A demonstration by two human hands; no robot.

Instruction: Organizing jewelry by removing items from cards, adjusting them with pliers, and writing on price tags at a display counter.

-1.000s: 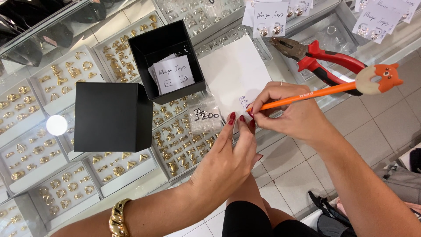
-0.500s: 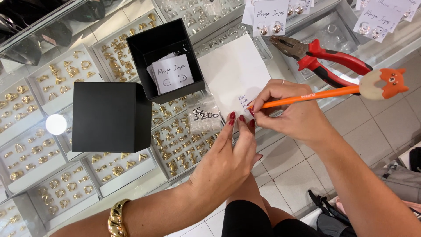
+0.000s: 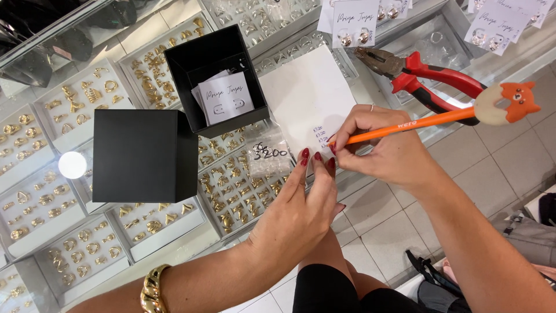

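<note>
Orange pencil [image 3: 414,123] is lying in the right hand [image 3: 385,148], pinched, tip hidden behind fingers on the white paper [image 3: 307,95] (fox topper pointing right); left hand [image 3: 301,203] is pressing flat.

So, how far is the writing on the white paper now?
Done: a few short lines stand on the white paper. In hand: the right hand writes with the orange pencil, and the left hand pins the paper's edge. Left: most of the sheet is blank.
</note>
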